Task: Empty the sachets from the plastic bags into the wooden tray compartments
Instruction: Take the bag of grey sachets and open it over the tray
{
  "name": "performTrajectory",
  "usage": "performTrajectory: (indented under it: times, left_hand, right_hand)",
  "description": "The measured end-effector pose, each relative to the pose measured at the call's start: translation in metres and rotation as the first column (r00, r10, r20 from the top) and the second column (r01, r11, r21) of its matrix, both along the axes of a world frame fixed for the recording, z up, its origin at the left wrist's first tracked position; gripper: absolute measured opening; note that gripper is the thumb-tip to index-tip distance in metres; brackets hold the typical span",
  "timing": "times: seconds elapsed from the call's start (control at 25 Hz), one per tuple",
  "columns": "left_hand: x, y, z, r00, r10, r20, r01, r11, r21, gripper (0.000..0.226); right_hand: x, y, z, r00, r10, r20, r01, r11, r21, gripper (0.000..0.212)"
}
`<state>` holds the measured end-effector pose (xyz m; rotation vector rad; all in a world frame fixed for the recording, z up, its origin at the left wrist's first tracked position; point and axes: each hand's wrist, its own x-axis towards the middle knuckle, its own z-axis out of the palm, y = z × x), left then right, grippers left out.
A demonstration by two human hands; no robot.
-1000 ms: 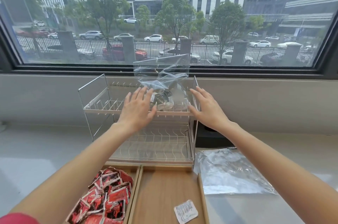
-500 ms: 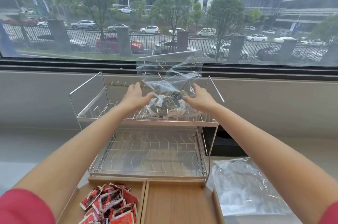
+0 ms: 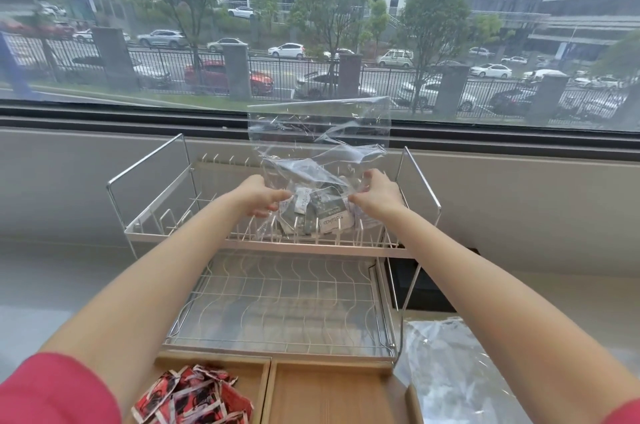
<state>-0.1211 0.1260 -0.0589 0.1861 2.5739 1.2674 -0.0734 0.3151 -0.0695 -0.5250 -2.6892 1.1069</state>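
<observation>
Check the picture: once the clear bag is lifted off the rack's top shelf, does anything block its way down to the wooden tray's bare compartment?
Nothing visible does. Both hands, left hand and right hand, grip the clear bag on the wire rack. The wooden tray lies in front of the rack, its bare compartment open beside the red sachets.

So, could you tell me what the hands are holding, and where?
Both hands, left and right, grip the clear plastic bag of dark sachets by its lower sides.
</observation>
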Motion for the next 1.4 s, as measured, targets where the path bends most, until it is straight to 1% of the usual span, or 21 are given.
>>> performTrajectory:
  times: [0.04, 0.12, 0.2, 0.24, 0.36, 0.44, 0.48, 0.56, 0.76, 0.8, 0.88, 1.04, 1.16, 1.28, 1.32, 1.4]
  left_hand:
    - [-0.001, -0.002, 0.000, 1.000, 0.016, 0.017, -0.017, 0.998, 0.067, 0.051]
    - [-0.001, -0.005, 0.003, 0.998, 0.056, -0.007, -0.055, 0.985, 0.165, 0.025]
    - [0.002, -0.010, 0.011, 0.992, 0.112, -0.065, -0.095, 0.969, 0.228, 0.012]
    - [0.005, -0.012, 0.017, 0.986, 0.130, -0.102, -0.100, 0.962, 0.256, 0.012]
    - [0.019, -0.017, 0.042, 0.963, 0.172, -0.209, -0.087, 0.927, 0.366, 0.028]
    - [0.033, -0.021, 0.059, 0.937, 0.208, -0.280, -0.071, 0.900, 0.431, 0.026]
    - [0.041, -0.022, 0.066, 0.927, 0.218, -0.306, -0.056, 0.885, 0.462, 0.022]
    - [0.059, -0.025, 0.078, 0.923, 0.228, -0.311, -0.032, 0.849, 0.527, 0.008]
    - [0.124, -0.042, 0.084, 0.952, 0.191, -0.241, 0.044, 0.691, 0.722, 0.012]
    - [0.137, -0.046, 0.079, 0.960, 0.172, -0.219, 0.053, 0.659, 0.750, 0.011]
    - [0.160, -0.054, 0.063, 0.969, 0.162, -0.187, 0.046, 0.624, 0.780, 0.013]
    - [0.204, -0.069, 0.013, 0.978, 0.157, -0.136, 0.007, 0.631, 0.775, 0.016]
    - [0.227, -0.081, -0.032, 0.982, 0.158, -0.104, -0.030, 0.675, 0.737, 0.016]
    - [0.245, -0.089, -0.074, 0.985, 0.174, -0.021, -0.117, 0.745, 0.656, 0.011]
    - [0.251, -0.091, -0.085, 0.983, 0.184, 0.001, -0.143, 0.760, 0.634, 0.014]
    - [0.261, -0.092, -0.103, 0.978, 0.207, 0.018, -0.176, 0.782, 0.598, 0.026]
  right_hand:
    - [0.002, -0.001, 0.001, 0.999, 0.002, -0.046, -0.002, 1.000, -0.007, 0.053]
    - [0.007, -0.004, 0.006, 0.992, 0.009, -0.129, -0.010, 1.000, -0.011, 0.051]
    - [0.012, -0.006, 0.017, 0.979, 0.012, -0.204, -0.013, 1.000, -0.008, 0.050]
    - [0.015, -0.007, 0.024, 0.970, 0.014, -0.242, -0.016, 1.000, -0.006, 0.049]
    - [0.032, -0.007, 0.052, 0.935, 0.026, -0.355, -0.038, 0.999, -0.028, 0.049]
    - [0.048, -0.011, 0.070, 0.910, 0.049, -0.412, -0.081, 0.995, -0.062, 0.050]
    - [0.057, -0.013, 0.077, 0.897, 0.055, -0.439, -0.093, 0.994, -0.065, 0.051]
    - [0.077, -0.020, 0.087, 0.878, 0.052, -0.475, -0.094, 0.994, -0.064, 0.051]
    - [0.137, -0.039, 0.084, 0.851, 0.084, -0.519, -0.154, 0.984, -0.094, 0.054]
    - [0.149, -0.044, 0.076, 0.849, 0.084, -0.522, -0.151, 0.985, -0.087, 0.054]
    - [0.171, -0.053, 0.053, 0.855, 0.086, -0.511, -0.153, 0.984, -0.091, 0.055]
    - [0.211, -0.067, -0.007, 0.906, 0.056, -0.419, -0.153, 0.967, -0.202, 0.058]
    - [0.234, -0.073, -0.056, 0.952, 0.057, -0.299, -0.140, 0.954, -0.264, 0.056]
    - [0.251, -0.080, -0.098, 0.980, 0.078, -0.185, -0.135, 0.938, -0.318, 0.056]
    - [0.255, -0.082, -0.109, 0.985, 0.081, -0.153, -0.127, 0.938, -0.323, 0.056]
    - [0.263, -0.085, -0.126, 0.991, 0.085, -0.102, -0.114, 0.937, -0.330, 0.055]
